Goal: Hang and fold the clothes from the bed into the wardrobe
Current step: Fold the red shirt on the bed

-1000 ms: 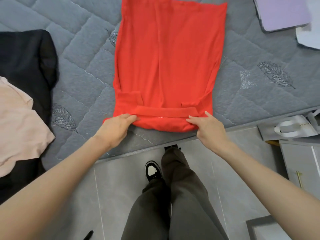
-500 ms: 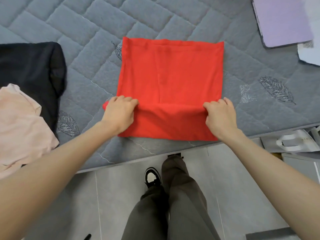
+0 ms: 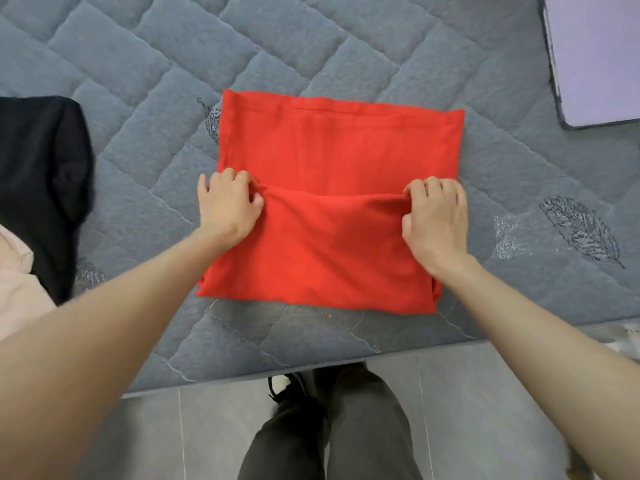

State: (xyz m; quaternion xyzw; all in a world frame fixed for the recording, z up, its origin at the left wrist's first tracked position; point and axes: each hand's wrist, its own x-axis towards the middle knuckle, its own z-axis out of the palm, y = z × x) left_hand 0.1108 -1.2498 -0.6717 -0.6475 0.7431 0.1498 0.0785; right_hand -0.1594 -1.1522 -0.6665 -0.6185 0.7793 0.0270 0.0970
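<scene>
A red garment lies partly folded on the grey quilted bed, near its front edge. Its near part is doubled over onto the rest, with the folded edge running across the middle. My left hand pinches the left end of that edge with curled fingers. At the right end, my right hand grips the same edge the same way. A black garment and a pale pink garment lie at the left of the bed.
A lilac flat board or folder lies on the bed at the upper right. The grey tiled floor and my legs in dark trousers are below the bed's front edge.
Both hands have carried the garment's near edge away from me and over itself, so the red garment is now shorter and folded. The view has moved closer to the bed.
</scene>
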